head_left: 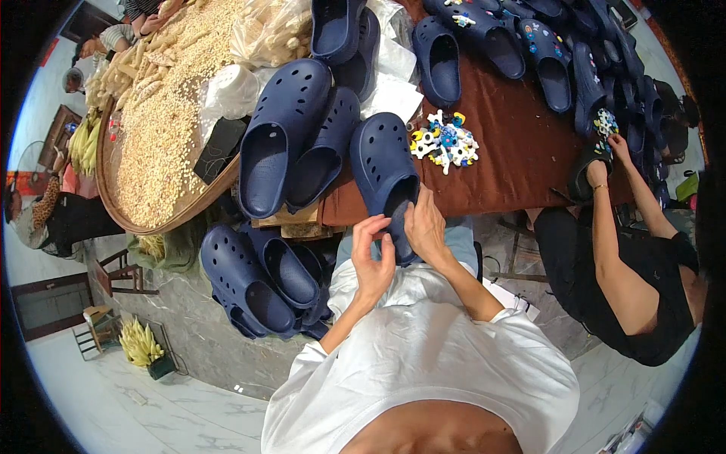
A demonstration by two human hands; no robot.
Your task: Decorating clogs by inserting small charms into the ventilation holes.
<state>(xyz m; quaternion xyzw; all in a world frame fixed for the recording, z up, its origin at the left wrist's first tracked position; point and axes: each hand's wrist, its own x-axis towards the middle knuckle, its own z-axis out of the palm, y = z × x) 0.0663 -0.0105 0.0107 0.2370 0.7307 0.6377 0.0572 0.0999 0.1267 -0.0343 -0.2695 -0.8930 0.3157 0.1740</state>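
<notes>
A navy perforated clog (382, 155) lies toe away from me at the table's front edge, its heel toward my lap. My right hand (426, 227) grips its right side near the heel, fingers reaching into the opening. Beside the left rim, my left hand (373, 253) has its fingers bent, with thumb and index tips close together; whatever is between them is too small to make out. Just right of the clog is a pile of small white, yellow and blue shoe charms (446, 141). More navy clogs (283, 113) stand close on the left.
A brown cloth (499, 178) covers the table. Left of it is a round basket (110, 178) of corn kernels (162, 144). Several clogs (246, 284) are heaped low at my left, others (552, 64) at the far right. At right, a co-worker's hands (605, 155) hold a dark clog.
</notes>
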